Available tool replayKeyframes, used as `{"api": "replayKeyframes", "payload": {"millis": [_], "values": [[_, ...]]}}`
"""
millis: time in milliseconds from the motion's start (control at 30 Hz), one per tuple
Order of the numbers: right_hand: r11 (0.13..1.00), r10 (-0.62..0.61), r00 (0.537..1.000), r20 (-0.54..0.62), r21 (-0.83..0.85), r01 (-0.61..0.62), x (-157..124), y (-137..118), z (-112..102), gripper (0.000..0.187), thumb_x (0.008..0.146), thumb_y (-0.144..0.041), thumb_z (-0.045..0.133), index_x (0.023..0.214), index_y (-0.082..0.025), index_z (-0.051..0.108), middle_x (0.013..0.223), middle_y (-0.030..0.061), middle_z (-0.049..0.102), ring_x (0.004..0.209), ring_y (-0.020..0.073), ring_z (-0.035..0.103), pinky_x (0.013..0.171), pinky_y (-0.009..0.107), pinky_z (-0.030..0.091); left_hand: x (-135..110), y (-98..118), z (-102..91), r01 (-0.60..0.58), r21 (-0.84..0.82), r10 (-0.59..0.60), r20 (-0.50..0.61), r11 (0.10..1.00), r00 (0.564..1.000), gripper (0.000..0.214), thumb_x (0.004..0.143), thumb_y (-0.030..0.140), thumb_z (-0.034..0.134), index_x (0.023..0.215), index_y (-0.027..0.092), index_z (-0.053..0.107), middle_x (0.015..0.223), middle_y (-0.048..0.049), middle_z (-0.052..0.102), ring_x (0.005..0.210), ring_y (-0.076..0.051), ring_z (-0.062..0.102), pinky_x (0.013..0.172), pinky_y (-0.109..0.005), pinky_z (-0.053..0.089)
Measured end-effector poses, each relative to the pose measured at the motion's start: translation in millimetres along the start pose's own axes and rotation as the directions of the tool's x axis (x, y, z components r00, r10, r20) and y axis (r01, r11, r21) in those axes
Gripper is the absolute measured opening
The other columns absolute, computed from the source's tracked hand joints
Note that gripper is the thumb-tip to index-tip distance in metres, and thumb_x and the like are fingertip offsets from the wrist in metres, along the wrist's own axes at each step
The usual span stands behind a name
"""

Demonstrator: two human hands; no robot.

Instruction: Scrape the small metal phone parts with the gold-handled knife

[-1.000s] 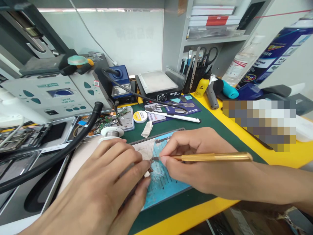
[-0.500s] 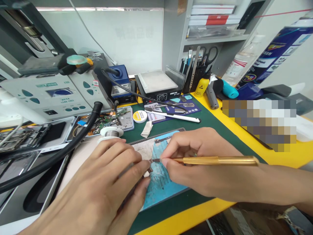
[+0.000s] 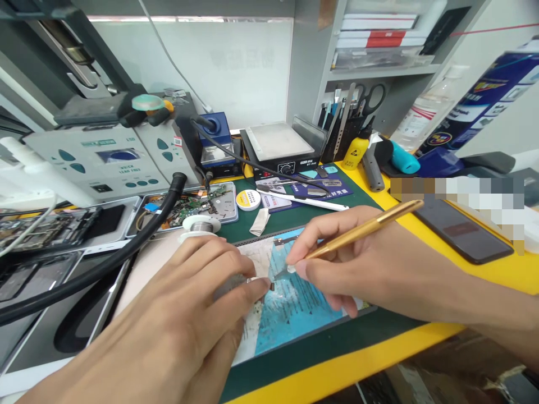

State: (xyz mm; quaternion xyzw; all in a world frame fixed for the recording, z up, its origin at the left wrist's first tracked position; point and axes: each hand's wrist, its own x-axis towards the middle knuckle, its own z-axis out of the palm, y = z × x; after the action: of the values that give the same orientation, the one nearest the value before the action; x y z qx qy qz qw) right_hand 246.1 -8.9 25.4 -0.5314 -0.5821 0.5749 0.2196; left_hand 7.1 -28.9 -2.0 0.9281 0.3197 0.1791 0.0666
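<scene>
My right hand (image 3: 341, 252) is closed in a pen grip around a gold-handled craft knife (image 3: 370, 227). The thin blade (image 3: 281, 274) points down and left, close to my left fingertips; whether it touches anything I cannot tell. My left hand (image 3: 181, 303) is closed, thumb and forefinger pinching a small dark part (image 3: 272, 287), mostly hidden by the fingers. Both hands are over a scuffed blue and white work pad (image 3: 290, 325). A small metal strip (image 3: 285, 241) lies at the pad's far edge.
A solder wire spool (image 3: 201, 225) stands beyond my left hand. Behind it are a tray of circuit boards (image 3: 229, 207), a round tin (image 3: 248, 199) and a white pen-like tool (image 3: 303, 201). A black hose (image 3: 164, 216) crosses the left side. A phone (image 3: 463, 233) lies at right.
The knife has tilted from nearly level to handle-up, and its blade has drawn slightly away from my left fingertips. My left fingers have closed further over the small part. The camera view has shifted.
</scene>
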Motion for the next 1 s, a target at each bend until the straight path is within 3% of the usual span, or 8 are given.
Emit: {"api": "replayKeyframes", "payload": {"millis": [367, 600, 767, 1000], "values": [[1.0, 0.006, 0.998, 0.07, -0.012, -0.005, -1.4, 0.8, 0.6, 0.004, 0.081, -0.018, 0.067, 0.083, -0.021, 0.065, 0.049, -0.0062, 0.056, 0.042, 0.01, 0.051, 0.042, 0.018, 0.045, -1.2, -2.9, 1.3, -0.046, -0.001, 0.046, 0.028, 0.999, 0.999, 0.032, 0.094, 0.016, 0.053, 0.12, 0.032, 0.064, 0.122, -0.0036, 0.065, 0.115, -0.026, 0.057, 0.11, -0.055, 0.043], [0.999, -0.032, 0.997, 0.073, 0.008, 0.032, -1.3, 1.6, 2.6, 0.008, 0.078, -0.011, 0.068, 0.079, -0.019, 0.066, 0.051, -0.0078, 0.054, 0.044, 0.0065, 0.051, 0.041, 0.013, 0.043, -3.2, -6.2, 1.9, -0.04, -0.012, 0.04, 0.037, 0.999, 0.999, 0.031, 0.092, 0.012, 0.051, 0.113, 0.03, 0.065, 0.122, -0.0053, 0.062, 0.112, -0.026, 0.056, 0.1, -0.05, 0.047], [1.0, -0.026, 0.996, 0.08, 0.018, 0.024, -0.1, 1.3, 3.8, 0.006, 0.079, -0.013, 0.069, 0.079, -0.018, 0.068, 0.051, -0.0078, 0.054, 0.045, 0.0063, 0.051, 0.042, 0.012, 0.044, 1.9, -12.0, 5.2, -0.115, -0.024, 0.115, -0.022, 0.993, 0.993, 0.032, 0.093, 0.007, 0.048, 0.111, 0.027, 0.066, 0.12, -0.0042, 0.062, 0.112, -0.023, 0.055, 0.102, -0.047, 0.042], [1.0, -0.007, 0.996, 0.091, 0.005, 0.007, -1.6, 0.0, 2.8, 0.005, 0.08, -0.013, 0.07, 0.079, -0.018, 0.068, 0.051, -0.0075, 0.053, 0.046, 0.0066, 0.051, 0.042, 0.013, 0.044, 3.6, -10.5, 3.1, -0.121, -0.008, 0.121, -0.041, 0.993, 0.992, 0.032, 0.095, 0.008, 0.048, 0.112, 0.028, 0.067, 0.122, -0.0013, 0.064, 0.118, -0.023, 0.052, 0.105, -0.045, 0.038]]}}
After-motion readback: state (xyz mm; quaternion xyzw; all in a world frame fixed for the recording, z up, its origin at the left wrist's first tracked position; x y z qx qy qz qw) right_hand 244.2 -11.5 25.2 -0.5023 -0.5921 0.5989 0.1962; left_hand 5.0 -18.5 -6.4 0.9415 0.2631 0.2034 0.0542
